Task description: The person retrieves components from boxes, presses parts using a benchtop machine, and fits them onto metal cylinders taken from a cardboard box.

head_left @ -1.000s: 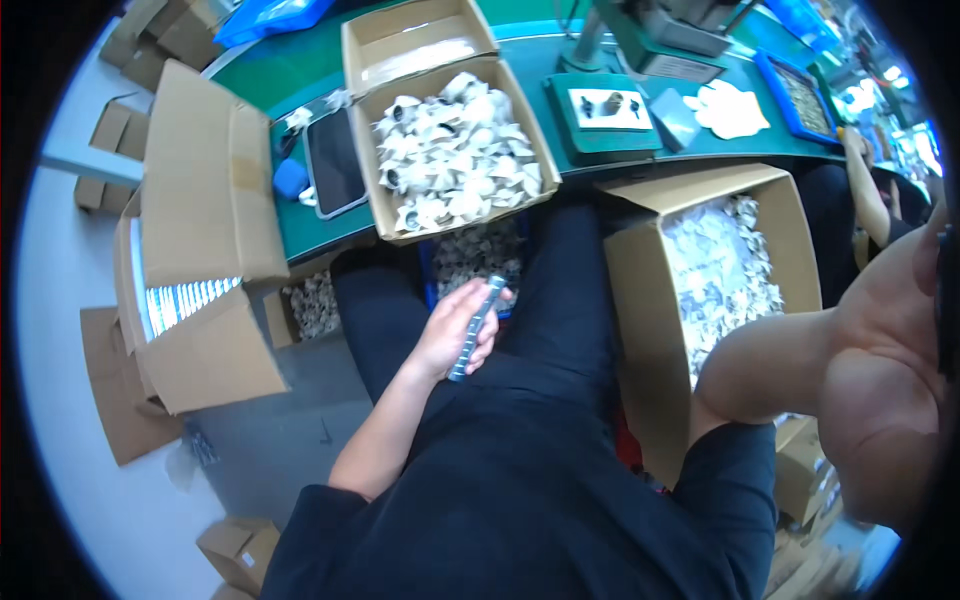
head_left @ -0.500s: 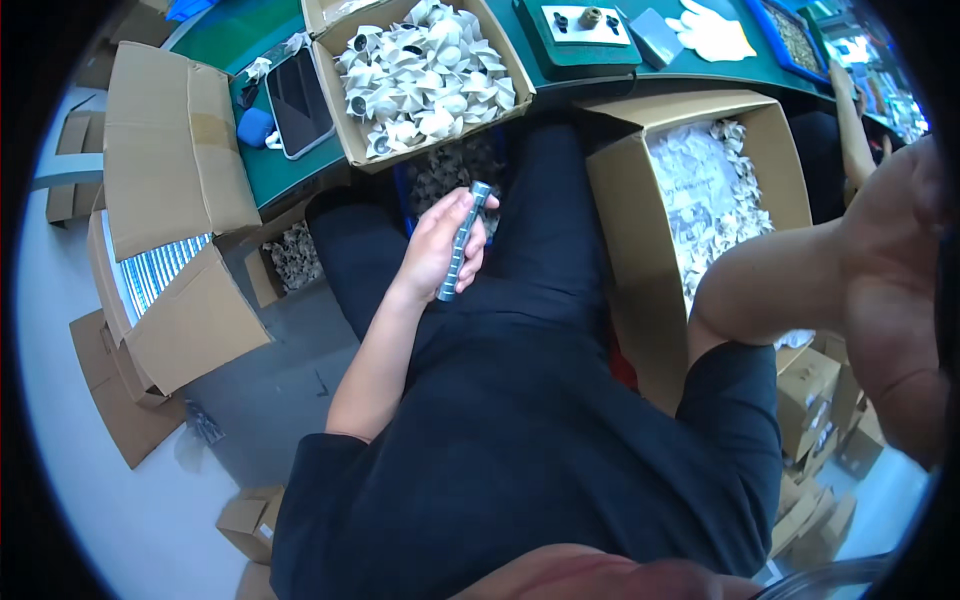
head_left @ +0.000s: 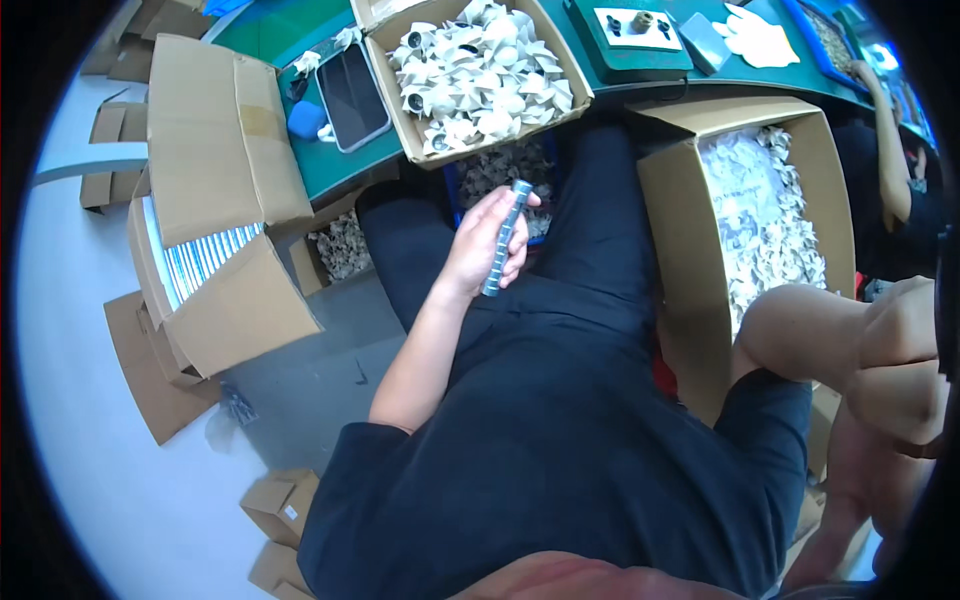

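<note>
My left hand [head_left: 482, 243] is closed round a slim dark-grey rod [head_left: 507, 238] with light bands along it, like a stack of short round pieces. It holds the rod tilted above my lap, and its upper end sticks out past the fingers. My right hand [head_left: 900, 350] is raised close to the camera at the right edge. Part of it is cut off, and whether it holds anything does not show. Beyond my left hand, an open carton [head_left: 582, 100] is heaped with white finned plastic parts [head_left: 480, 75]. Beneath it, a blue-rimmed bin [head_left: 455, 200] stands between my legs.
A large carton [head_left: 690, 270] with white parts and a plastic bag stands to my right. On the green table are a phone [head_left: 352, 100], a blue case [head_left: 306, 121], a green fixture [head_left: 640, 50] and a white glove [head_left: 760, 38]. Another person's arm [head_left: 888, 150] is at far right.
The whole view has shifted, so things appear further right. My right hand has changed its pose at the right edge, with its fingers more folded. My left hand keeps holding the rod.
</note>
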`<control>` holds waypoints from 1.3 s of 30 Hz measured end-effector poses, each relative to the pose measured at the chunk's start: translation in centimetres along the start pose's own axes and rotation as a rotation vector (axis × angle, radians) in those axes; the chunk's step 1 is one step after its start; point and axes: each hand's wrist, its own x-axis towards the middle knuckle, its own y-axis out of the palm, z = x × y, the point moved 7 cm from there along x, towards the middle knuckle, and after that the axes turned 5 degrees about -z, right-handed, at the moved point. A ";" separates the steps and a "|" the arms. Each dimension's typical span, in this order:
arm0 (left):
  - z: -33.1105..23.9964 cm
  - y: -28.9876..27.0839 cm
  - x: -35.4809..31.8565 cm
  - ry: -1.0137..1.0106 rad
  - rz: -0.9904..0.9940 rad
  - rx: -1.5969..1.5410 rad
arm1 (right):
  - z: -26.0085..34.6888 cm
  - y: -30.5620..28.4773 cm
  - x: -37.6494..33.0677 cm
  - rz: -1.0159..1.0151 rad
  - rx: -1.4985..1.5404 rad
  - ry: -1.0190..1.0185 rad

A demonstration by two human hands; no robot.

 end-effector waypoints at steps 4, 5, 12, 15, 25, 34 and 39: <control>0.5 0.5 0.3 -0.032 0.026 0.031 | -0.3 0.2 0.0 0.012 0.038 0.057; 1.1 0.7 -0.5 -0.056 0.008 0.015 | -1.1 0.1 0.6 0.010 0.050 0.092; -1.5 2.3 -0.9 0.092 0.214 0.019 | -6.2 2.2 2.6 0.071 0.096 0.165; -1.7 2.6 -1.3 0.089 0.311 -0.002 | -11.4 7.1 -3.5 0.109 -0.058 0.499; -0.4 1.5 -2.0 -0.017 0.322 0.080 | -13.3 10.0 -7.8 0.344 -0.084 0.604; 5.6 0.7 -1.3 -0.126 0.269 0.166 | -22.2 -9.1 -0.6 -0.355 -0.715 0.664; 11.6 -5.8 -2.7 -0.255 0.074 0.221 | -26.8 -8.2 1.3 -0.206 -0.749 0.590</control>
